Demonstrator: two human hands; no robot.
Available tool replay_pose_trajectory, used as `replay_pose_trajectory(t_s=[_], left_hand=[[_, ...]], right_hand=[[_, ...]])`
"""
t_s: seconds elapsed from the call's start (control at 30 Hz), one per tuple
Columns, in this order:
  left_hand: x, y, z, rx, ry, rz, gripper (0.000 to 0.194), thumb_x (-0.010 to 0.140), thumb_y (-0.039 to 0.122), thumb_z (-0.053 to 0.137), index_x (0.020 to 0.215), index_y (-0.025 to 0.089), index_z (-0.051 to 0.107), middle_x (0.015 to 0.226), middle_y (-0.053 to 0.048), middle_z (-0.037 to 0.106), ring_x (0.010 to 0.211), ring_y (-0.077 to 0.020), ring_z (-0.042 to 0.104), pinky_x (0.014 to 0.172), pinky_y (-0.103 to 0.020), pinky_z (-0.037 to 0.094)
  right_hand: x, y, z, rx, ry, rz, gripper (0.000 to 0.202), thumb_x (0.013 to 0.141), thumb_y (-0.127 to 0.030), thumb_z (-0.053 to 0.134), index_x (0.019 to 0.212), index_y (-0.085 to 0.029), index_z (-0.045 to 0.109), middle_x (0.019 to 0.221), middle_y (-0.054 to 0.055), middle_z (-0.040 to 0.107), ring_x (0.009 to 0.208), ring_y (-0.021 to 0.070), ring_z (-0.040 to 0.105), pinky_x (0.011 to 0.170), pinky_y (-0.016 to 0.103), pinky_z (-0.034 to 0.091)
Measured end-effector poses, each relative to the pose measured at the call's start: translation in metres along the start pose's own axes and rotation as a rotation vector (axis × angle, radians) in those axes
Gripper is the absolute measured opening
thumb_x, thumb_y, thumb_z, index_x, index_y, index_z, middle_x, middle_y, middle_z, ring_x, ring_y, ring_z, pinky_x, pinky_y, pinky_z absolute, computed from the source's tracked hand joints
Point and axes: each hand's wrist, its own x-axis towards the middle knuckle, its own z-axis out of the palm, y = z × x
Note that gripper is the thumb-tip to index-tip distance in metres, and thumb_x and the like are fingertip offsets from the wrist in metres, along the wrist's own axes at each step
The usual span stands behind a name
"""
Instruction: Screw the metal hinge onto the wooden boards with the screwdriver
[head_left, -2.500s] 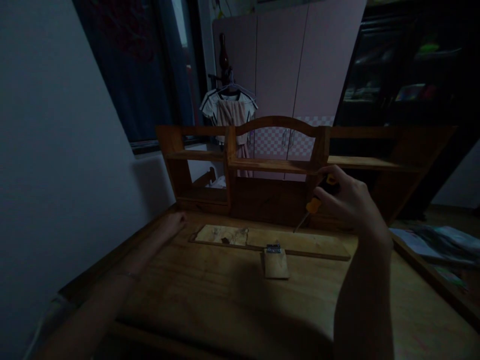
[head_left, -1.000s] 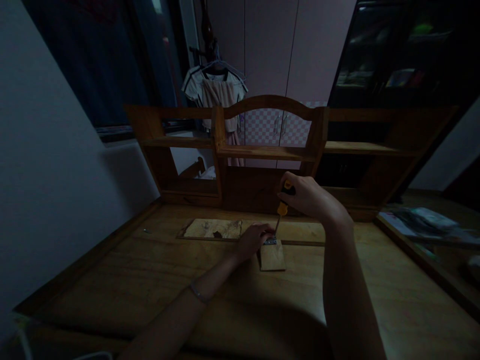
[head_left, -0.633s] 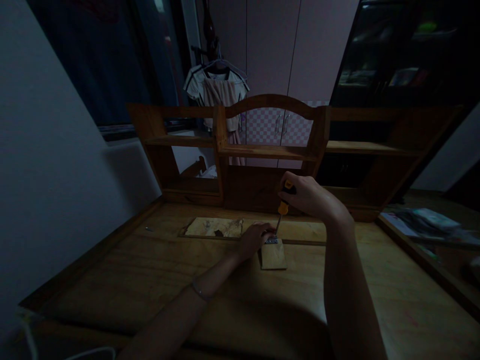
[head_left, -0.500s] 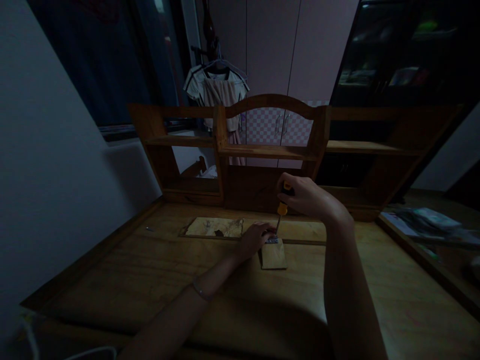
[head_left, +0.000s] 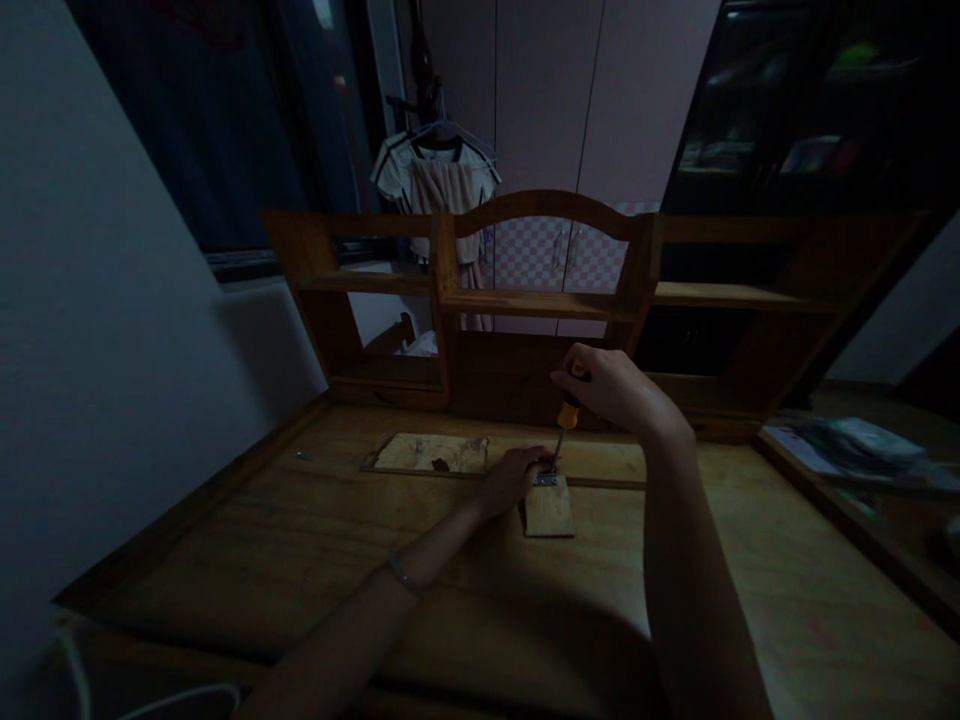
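Observation:
My right hand [head_left: 611, 385] is closed round the yellow and black handle of a screwdriver [head_left: 568, 412], which points down and leans slightly. Its tip meets a small metal hinge [head_left: 546, 480], though the exact contact point is too small to make out. On the hinge's left end, close to the screwdriver's shaft, press the fingers of my left hand [head_left: 516, 478]. The hinge lies along the far edge of a small square wooden piece [head_left: 549, 512]. Behind it runs a long, flat wooden board [head_left: 600, 463], partly covered by my left hand.
Worn, peeling material covers the board's left part [head_left: 427, 453]. A small metal object [head_left: 301, 456] lies on the wooden desk [head_left: 315, 560]. A wooden shelf unit [head_left: 536, 302] stands along the back. Papers and plastic bags [head_left: 862, 445] lie at the right.
My right hand has turned a little on the screwdriver handle, its wrist shifting slightly left. My left hand stays at the hinge. The whole view has shifted slightly.

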Motion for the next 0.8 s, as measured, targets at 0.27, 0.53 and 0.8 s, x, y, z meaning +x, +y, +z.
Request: replay_pose_trajectory(t_s=[0.27, 0.53, 0.8], left_hand=[[0.000, 0.008, -0.001, -0.071, -0.012, -0.017, 0.029, 0.089, 0.012, 0.044, 0.107, 0.016, 0.067, 0.100, -0.003, 0.071, 0.095, -0.0139, 0.066, 0.089, -0.024, 0.047], [0.001, 0.013, 0.002, 0.006, 0.032, -0.015, 0.016, 0.091, 0.022, 0.054, 0.100, 0.017, 0.067, 0.100, -0.003, 0.070, 0.092, -0.0145, 0.065, 0.084, -0.023, 0.046], [0.001, 0.020, 0.001, -0.049, 0.052, -0.055, 0.009, 0.086, 0.015, 0.060, 0.094, 0.016, 0.065, 0.094, -0.002, 0.070, 0.089, -0.0141, 0.066, 0.083, -0.023, 0.049]], right_hand=[[0.000, -0.002, -0.002, 0.001, -0.033, -0.019, 0.020, 0.090, -0.026, 0.062, 0.108, -0.019, 0.055, 0.100, 0.007, 0.060, 0.095, 0.0233, 0.058, 0.082, 0.030, 0.042], [0.008, -0.011, 0.012, -0.200, 0.064, 0.065, 0.015, 0.096, -0.033, 0.059, 0.101, -0.018, 0.056, 0.093, 0.007, 0.062, 0.088, 0.0261, 0.060, 0.068, 0.031, 0.037], [0.002, -0.014, 0.008, -0.179, 0.013, 0.034, 0.027, 0.092, -0.039, 0.057, 0.111, -0.020, 0.053, 0.104, 0.008, 0.059, 0.090, 0.0267, 0.059, 0.066, 0.032, 0.034]])
